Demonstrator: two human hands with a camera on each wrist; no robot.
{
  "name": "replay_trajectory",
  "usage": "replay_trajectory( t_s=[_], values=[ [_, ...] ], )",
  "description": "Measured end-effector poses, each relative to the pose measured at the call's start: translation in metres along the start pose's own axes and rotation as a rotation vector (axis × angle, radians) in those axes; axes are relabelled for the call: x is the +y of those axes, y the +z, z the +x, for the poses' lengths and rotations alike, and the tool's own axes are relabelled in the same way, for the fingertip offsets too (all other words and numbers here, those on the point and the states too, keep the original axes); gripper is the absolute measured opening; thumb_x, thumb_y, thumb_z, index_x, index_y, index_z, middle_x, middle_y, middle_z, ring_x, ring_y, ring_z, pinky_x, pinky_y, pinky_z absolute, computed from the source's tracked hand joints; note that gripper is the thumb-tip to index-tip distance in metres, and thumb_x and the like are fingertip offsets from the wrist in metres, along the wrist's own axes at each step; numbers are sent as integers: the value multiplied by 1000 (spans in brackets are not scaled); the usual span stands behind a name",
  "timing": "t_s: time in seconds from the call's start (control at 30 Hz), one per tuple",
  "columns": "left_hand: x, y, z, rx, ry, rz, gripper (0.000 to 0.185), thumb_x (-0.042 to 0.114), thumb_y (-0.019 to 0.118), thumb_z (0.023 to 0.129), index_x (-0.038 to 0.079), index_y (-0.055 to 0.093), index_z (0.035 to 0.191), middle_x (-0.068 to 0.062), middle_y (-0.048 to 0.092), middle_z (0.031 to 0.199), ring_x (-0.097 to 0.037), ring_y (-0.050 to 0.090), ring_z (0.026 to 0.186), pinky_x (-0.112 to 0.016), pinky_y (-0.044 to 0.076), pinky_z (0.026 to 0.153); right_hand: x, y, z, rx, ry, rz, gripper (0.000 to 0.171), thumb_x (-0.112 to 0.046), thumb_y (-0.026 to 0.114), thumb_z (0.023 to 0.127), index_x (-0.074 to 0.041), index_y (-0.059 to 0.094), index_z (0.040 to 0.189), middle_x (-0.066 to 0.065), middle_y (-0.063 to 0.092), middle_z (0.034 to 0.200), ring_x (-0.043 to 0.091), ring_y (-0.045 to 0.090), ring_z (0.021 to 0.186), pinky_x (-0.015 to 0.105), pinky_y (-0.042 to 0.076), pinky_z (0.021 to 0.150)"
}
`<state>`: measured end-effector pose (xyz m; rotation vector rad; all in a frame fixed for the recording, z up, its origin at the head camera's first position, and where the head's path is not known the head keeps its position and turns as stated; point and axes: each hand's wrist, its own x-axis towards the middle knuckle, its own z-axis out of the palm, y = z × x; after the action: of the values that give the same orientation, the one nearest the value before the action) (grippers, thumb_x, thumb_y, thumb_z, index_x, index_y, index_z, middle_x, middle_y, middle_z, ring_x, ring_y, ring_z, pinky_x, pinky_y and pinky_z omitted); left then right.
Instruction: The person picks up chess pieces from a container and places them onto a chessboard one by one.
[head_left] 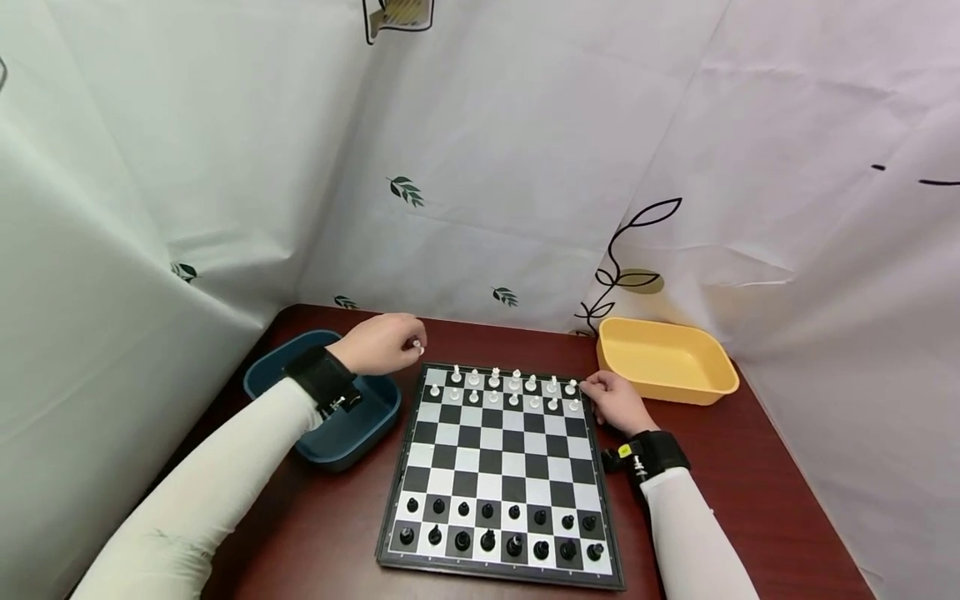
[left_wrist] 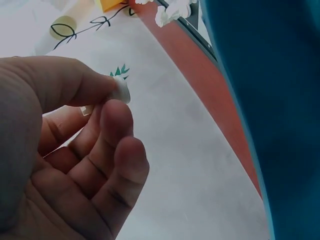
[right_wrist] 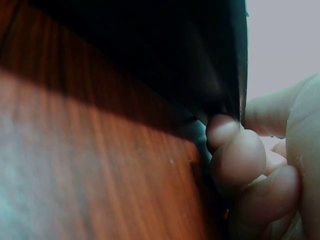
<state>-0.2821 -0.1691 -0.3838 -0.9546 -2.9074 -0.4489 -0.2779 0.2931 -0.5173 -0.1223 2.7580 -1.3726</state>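
The left hand (head_left: 381, 343) pinches a white chess piece (left_wrist: 121, 91) just past the chessboard (head_left: 501, 467) corner, above the blue bin (head_left: 337, 433); the right hand (head_left: 617, 401), fingers curled, holds the board's edge; set the piece down gently, mid-square.

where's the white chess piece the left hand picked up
In the head view the white chess piece is pinched in the left hand, held above the table between the blue tray and the chessboard's far left corner.
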Motion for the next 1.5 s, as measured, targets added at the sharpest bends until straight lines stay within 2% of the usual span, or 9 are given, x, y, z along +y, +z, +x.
replay_trajectory(
  t_s=[0.17,0.37,0.6,0.73,1.0,1.13,1.5],
  values=[
    [7,7,15,-44,18,33,10,10,70,103,15,80,102,-2,69,101,-18,61,88,-39,57,80,0,-5,0,1,-2,-2,28,-29,65,113,-1,67,111,1,57,62,22,60,53,35,48,54],
    [11,18,28,-87,61,46,12,8,71,102,15,79,99,-2,69,100,-18,62,88,-40,58,82,-1,-5,-2,18,-7,-3,26,-25,65,112,1,67,108,2,58,63,20,59,51,33,48,51],
    [12,35,39,-162,60,50,13,6,71,101,12,82,100,0,69,98,-16,60,85,-38,56,82,0,-6,-1,33,0,5,23,-23,66,112,0,68,109,1,58,62,21,59,51,33,48,51],
    [13,42,42,-193,40,62,12,8,73,102,14,84,102,1,72,100,-15,61,84,-37,56,79,2,-5,1,31,-7,14,24,-23,65,112,0,68,109,1,58,62,21,59,51,33,48,51],
    [7,54,45,-201,-3,88,11,10,76,100,18,83,98,5,74,95,-13,62,79,-37,56,74,0,-4,0,34,0,11,23,-23,66,112,0,68,108,1,57,61,21,59,50,32,48,51],
    [5,57,45,-219,-37,100,10,12,77,100,19,83,97,5,74,94,-14,62,80,-38,57,75,-1,-2,1,26,-6,14,24,-23,66,112,0,68,108,1,57,61,20,59,50,32,48,51],
    [5,61,41,-245,-65,88,8,10,77,101,17,82,98,3,74,95,-15,63,81,-39,57,77,-3,2,0,28,-15,11,23,-23,66,111,0,68,108,1,57,60,20,58,50,32,48,51]
  ],
)
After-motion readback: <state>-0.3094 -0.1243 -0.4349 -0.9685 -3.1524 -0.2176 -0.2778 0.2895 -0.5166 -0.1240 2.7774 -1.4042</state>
